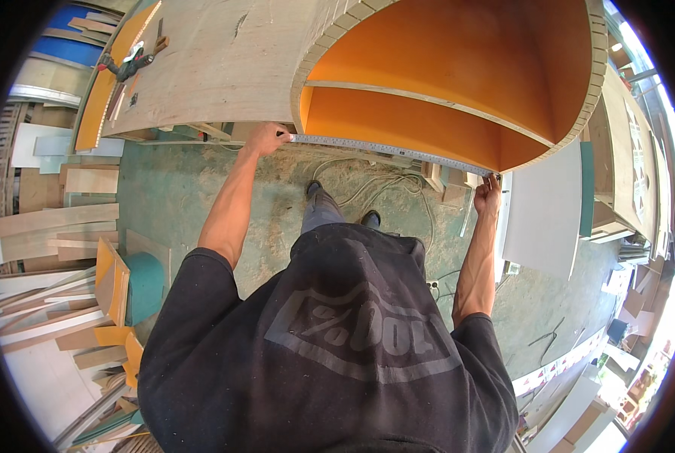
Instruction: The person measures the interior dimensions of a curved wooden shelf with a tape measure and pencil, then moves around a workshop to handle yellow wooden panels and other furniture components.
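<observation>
A long grey metal ruler (386, 149) with fine markings spans the near edge of a wooden cabinet (232, 68), below its orange-lined, rounded opening (450, 45). My left hand (268, 139) is closed around the ruler's left end, beside the opening's left corner. At the other end, my right hand (488, 195) pinches the ruler by the right corner of the opening. A pale shelf edge (428, 102) crosses the orange interior. Small slotted strips line the curved rim (598, 68).
A cordless drill (130, 66) rests on the cabinet's left part. Loose cables (386, 189) lie on the dusty floor (201, 177). Boards and offcuts (50, 302) are stacked along the left. A white panel (545, 219) and a wooden cabinet (628, 158) stand at the right.
</observation>
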The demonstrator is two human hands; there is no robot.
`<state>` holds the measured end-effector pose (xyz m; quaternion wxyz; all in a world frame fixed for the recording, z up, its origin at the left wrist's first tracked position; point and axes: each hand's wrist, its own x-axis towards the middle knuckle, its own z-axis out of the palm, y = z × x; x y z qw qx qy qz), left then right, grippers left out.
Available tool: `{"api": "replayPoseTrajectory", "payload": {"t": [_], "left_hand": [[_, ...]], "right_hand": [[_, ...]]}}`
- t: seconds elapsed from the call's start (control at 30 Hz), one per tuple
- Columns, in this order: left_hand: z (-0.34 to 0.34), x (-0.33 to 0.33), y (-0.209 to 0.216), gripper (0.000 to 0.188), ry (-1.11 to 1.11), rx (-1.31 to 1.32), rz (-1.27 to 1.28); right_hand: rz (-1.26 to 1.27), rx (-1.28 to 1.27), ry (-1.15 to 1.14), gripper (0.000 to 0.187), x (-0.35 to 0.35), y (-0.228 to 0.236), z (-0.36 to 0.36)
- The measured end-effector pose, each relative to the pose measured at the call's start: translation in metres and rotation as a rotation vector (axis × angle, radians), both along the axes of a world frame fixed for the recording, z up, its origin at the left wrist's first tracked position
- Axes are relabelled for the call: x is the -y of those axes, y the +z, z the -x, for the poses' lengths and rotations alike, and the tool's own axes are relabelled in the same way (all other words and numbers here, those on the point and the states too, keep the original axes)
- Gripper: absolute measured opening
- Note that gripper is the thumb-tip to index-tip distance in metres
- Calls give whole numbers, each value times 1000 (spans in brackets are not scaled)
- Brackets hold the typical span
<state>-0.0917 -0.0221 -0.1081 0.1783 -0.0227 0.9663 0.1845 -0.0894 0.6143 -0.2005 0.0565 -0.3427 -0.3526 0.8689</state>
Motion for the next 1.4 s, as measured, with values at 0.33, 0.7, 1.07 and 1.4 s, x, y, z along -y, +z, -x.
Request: {"api": "replayPoseTrajectory", "payload": {"t": [0.33, 0.7, 1.07, 1.4], "left_hand": [[-1, -1, 3, 30, -3, -2, -7], [1, 1, -1, 35, -10, -1, 8], [0, 3, -3, 33, -9, -24, -38], [0, -1, 5, 34, -12, -16, -22]], "right_hand": [[27, -17, -2, 10, 3, 5, 0], [4, -13, 22, 17, -9, -15, -1], [41, -20, -1, 9, 0, -3, 1], [64, -6, -2, 9, -4, -5, -1]]}}
